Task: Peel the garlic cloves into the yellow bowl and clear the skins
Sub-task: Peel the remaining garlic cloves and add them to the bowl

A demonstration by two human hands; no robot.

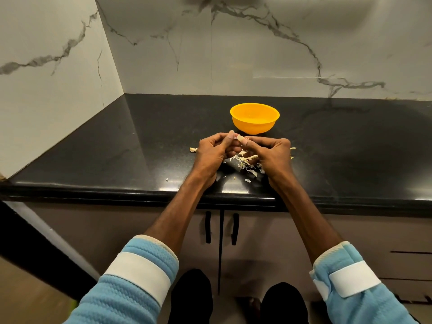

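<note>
Head view: curled hands (214, 152) (272, 153) around clove (240, 137)

The round yellow plastic bowl (254, 119) is smooth with a soft sheen. Under it, the black stone countertop (140, 141) is polished to a mirror-like gloss and finely speckled. Behind the bowl, the white grey-veined marble-look wall tiles (257, 54) are smooth and faintly shiny. Just in front of the bowl, the pale garlic clove (240, 137) looks smooth, and the whitish garlic skins (245, 160) look thin, dry and papery. Further in front, the light blue cloth sleeves (117, 305) are ribbed and matt.
</note>
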